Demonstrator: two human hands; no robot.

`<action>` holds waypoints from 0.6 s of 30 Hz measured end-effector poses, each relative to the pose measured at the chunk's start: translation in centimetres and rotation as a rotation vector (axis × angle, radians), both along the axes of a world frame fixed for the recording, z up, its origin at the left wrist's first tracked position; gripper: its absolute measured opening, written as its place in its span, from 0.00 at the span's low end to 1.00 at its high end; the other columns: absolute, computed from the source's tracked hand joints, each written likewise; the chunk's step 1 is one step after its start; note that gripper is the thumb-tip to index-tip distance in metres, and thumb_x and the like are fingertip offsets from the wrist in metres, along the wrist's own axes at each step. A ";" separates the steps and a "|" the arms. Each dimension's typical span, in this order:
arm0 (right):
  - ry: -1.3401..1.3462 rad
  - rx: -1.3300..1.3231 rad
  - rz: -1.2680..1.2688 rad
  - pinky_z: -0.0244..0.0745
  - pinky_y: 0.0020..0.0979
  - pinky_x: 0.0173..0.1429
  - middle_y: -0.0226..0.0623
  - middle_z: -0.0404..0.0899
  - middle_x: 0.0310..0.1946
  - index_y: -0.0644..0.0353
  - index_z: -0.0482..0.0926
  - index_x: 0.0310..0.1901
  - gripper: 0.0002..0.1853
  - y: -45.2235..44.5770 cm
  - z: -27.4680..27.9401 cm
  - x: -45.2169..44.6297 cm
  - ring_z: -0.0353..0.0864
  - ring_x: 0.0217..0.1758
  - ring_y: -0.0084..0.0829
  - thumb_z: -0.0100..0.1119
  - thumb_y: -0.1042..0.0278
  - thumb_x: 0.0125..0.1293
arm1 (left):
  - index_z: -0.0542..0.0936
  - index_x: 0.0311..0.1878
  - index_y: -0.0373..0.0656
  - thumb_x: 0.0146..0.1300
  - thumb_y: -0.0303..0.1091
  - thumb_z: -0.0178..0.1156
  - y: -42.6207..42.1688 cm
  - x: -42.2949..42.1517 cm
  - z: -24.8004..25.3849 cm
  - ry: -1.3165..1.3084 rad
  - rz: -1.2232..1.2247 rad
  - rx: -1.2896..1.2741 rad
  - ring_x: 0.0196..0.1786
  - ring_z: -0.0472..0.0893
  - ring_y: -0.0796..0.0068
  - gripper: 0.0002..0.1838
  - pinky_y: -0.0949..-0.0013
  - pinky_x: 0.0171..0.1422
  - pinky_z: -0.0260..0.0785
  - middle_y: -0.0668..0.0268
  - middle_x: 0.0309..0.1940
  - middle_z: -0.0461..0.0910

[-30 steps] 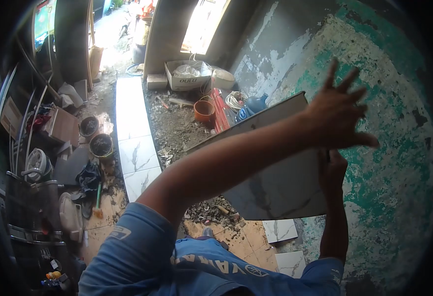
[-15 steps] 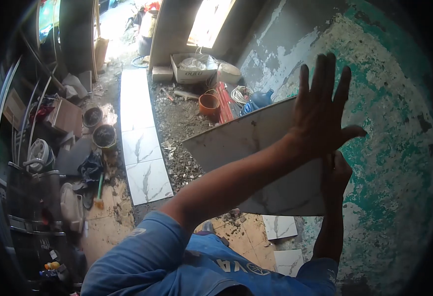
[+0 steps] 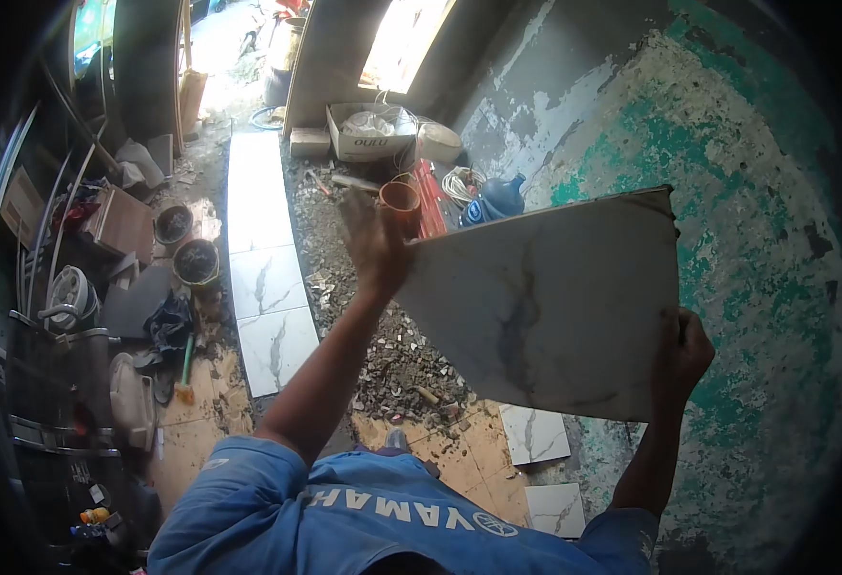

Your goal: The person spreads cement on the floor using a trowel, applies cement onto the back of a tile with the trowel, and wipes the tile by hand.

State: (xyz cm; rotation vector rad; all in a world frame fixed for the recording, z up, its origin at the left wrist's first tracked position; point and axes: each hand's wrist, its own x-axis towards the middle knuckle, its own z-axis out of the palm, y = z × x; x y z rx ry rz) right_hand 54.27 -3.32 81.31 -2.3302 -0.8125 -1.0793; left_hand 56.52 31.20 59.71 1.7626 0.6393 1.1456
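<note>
A large grey-white marble-look tile (image 3: 555, 307) is held up tilted in front of me, its surface marked by a dark vein. My right hand (image 3: 684, 353) is closed on its right edge, thumb side on the face. At the tile's upper left corner is my left hand (image 3: 378, 247), fingers stretched out and smeared by motion. I cannot tell whether it touches the tile. Below the raised tile lie white veined tiles (image 3: 536, 436) on the floor.
A row of white tiles (image 3: 269, 283) runs toward the doorway, beside rubble (image 3: 402, 355). Farther off are an orange bucket (image 3: 400, 199), a blue water jug (image 3: 504, 196) and a cardboard box (image 3: 373, 144). Buckets (image 3: 196, 261) stand left; a peeling green wall (image 3: 756, 287) rises right.
My left hand has swept left across the tile, from its right side to the upper left corner. My right hand keeps its hold, a little farther right, and more of the tile's face shows.
</note>
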 end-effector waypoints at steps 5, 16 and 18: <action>-0.057 0.044 -0.080 0.70 0.29 0.30 0.35 0.81 0.24 0.66 0.80 0.34 0.13 -1.9 1.0 2.1 0.76 0.25 0.23 0.62 0.63 0.70 | 0.67 0.71 0.38 0.73 0.59 0.41 1.7 -3.1 -13.8 1.216 -0.256 0.106 0.74 0.63 0.46 0.36 0.37 0.79 0.31 0.50 0.71 0.65; 0.030 0.120 -0.199 0.72 0.30 0.34 0.36 0.81 0.25 0.68 0.80 0.36 0.18 -4.8 -3.5 2.2 0.77 0.27 0.24 0.57 0.56 0.72 | 0.67 0.69 0.35 0.71 0.55 0.51 -1.1 -7.5 -11.9 0.014 -0.005 0.083 0.74 0.61 0.44 0.35 0.48 0.78 0.47 0.45 0.69 0.67; 0.026 0.101 -0.158 0.73 0.30 0.34 0.36 0.81 0.25 0.68 0.81 0.36 0.17 -4.5 -3.5 2.1 0.77 0.27 0.24 0.58 0.58 0.72 | 0.65 0.72 0.38 0.75 0.62 0.32 0.9 -9.3 -6.1 0.083 -0.131 0.237 0.80 0.50 0.49 0.39 0.48 0.82 0.32 0.52 0.74 0.62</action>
